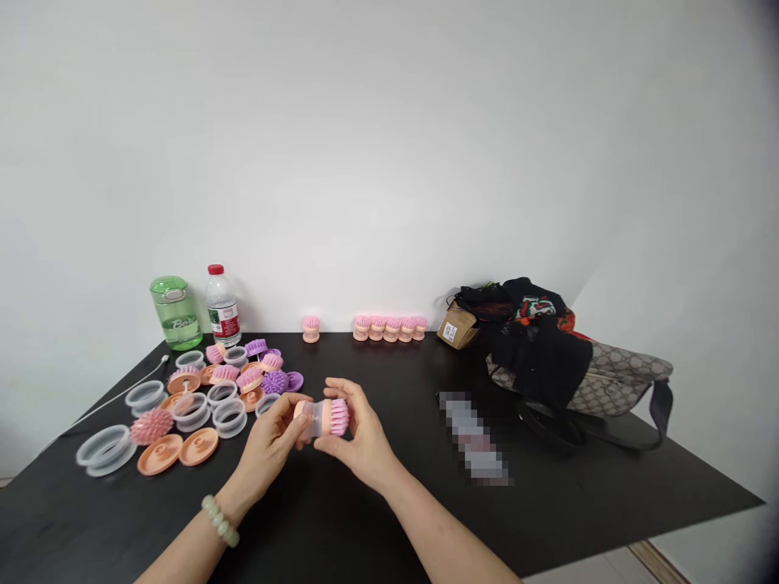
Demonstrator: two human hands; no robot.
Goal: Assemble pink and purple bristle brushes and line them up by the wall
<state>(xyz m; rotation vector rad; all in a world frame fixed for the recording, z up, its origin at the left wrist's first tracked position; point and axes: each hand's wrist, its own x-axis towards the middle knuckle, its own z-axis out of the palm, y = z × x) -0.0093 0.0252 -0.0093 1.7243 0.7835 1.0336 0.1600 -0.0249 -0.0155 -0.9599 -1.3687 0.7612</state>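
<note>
A small round brush [315, 419] with pink bristles, a clear waisted body and peach rings lies sideways between my two hands, lifted over the black table. My left hand [275, 434] grips its peach base end, thumb in front. At the bristle end, my right hand [362, 442] curls its thumb below and its fingers above the brush head. To the left lie loose clear waisted cups [192, 412], peach disc caps [160, 454], pink bristle heads [152, 426] and purple bristle heads [275, 382].
Against the wall stands a row of several finished-looking pink brushes [392, 328], with one more brush [311, 329] apart. A green bottle [176, 315] and a red-capped water bottle [224, 308] stand at back left. Rightward are a small carton [458, 326], a patterned bag [621, 380] and a pixelated object [475, 438].
</note>
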